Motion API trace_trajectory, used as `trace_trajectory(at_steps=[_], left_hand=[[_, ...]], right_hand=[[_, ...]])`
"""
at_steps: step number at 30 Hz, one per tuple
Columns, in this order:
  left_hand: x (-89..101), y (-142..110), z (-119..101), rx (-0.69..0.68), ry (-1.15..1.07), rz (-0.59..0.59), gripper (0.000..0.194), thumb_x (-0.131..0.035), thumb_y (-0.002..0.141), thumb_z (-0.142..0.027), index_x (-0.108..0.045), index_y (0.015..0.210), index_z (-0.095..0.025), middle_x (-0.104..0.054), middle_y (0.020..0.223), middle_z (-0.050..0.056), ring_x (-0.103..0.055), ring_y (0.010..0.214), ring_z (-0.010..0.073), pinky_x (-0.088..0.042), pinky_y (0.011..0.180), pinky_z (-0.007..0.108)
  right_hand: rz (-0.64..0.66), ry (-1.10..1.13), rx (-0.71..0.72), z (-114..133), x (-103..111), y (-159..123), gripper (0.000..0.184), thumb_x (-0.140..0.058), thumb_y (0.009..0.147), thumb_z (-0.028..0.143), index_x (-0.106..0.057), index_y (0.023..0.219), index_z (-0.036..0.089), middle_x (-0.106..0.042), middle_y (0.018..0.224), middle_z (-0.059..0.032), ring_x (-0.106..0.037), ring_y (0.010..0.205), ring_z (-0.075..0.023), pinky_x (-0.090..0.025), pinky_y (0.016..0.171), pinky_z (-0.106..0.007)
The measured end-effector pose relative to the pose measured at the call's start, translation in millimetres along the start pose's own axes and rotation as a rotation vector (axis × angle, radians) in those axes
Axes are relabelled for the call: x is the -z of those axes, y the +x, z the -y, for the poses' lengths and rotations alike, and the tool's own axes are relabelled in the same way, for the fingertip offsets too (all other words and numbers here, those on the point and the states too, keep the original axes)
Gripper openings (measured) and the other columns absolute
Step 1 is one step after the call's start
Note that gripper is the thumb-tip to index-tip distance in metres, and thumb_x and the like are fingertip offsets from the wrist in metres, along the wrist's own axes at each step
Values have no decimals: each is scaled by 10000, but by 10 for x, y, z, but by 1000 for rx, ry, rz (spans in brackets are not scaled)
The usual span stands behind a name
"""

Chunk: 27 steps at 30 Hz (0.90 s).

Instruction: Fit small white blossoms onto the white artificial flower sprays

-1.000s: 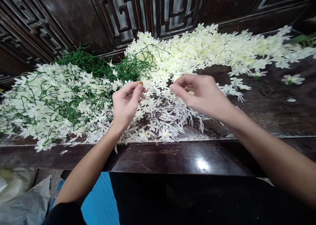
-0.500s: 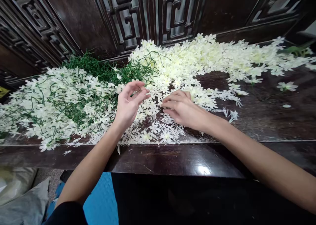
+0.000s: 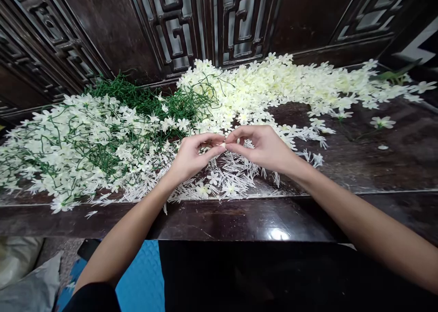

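Observation:
My left hand [image 3: 196,154] and my right hand [image 3: 263,148] meet fingertip to fingertip above the wooden bench. Both are closed in a pinch on a small white piece [image 3: 223,145]; its exact kind is too small to make out. Under them lie loose white stamens [image 3: 236,168] with a few flat flower heads among them. Left of my left hand spreads a heap of white artificial flowers on green stems [image 3: 85,138]. Behind the hands is a long pile of cream-white flower heads [image 3: 273,81].
A tangle of bare green stems [image 3: 133,93] lies at the back, against the carved wooden panel [image 3: 174,29]. A single flower [image 3: 383,122] rests on the right of the dark bench [image 3: 369,166]. Sacks [image 3: 30,284] and a blue stool [image 3: 142,278] stand below.
My hands were apart and have come together, the left moving down and right. Both now pinch the small white piece. The view has shifted slightly.

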<state>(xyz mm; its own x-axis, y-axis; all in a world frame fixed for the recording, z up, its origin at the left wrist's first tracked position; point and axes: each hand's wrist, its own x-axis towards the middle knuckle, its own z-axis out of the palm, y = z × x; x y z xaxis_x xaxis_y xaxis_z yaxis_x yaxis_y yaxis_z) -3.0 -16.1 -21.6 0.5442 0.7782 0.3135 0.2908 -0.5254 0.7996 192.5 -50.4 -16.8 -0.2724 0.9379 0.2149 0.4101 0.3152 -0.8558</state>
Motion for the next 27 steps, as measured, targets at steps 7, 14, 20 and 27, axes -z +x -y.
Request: trace_trajectory(at_steps=[7,14,20,27], left_hand=[[-36,16,46,69,-25,-159,71,-671,803,-238,-681,791,-168,-717,759,46,-651,649,126,-539,581,240],[0,14,5,158,-90,-208,102,-634,829,-215,-562,900,-198,-686,676,8,-669,615,138,-566,573,251],[25,25,44,77,21,-218,102,-561,851,-143,-650,889,-177,-715,899,58,-668,739,134,-578,655,261],[19,21,10,76,120,-176,99,-604,830,-188,-689,877,-169,-747,885,68,-686,754,157,-569,674,274]], right_hand=[[-41,-143,23,-17,37,-2,212,-616,844,309,-681,957,143,-711,923,-92,-650,829,-217,-534,737,-426],[178,-536,198,-107,-3,-49,311,-549,909,345,-675,1089,125,-689,1056,-120,-590,1032,-274,-426,957,-535],[304,-541,335,-142,-122,-90,254,-484,955,246,-697,1059,153,-627,1224,-93,-468,1168,-275,-378,998,-500],[290,-558,328,-154,-129,-91,224,-499,954,225,-707,1002,155,-668,1080,-77,-505,1058,-263,-393,925,-465]])
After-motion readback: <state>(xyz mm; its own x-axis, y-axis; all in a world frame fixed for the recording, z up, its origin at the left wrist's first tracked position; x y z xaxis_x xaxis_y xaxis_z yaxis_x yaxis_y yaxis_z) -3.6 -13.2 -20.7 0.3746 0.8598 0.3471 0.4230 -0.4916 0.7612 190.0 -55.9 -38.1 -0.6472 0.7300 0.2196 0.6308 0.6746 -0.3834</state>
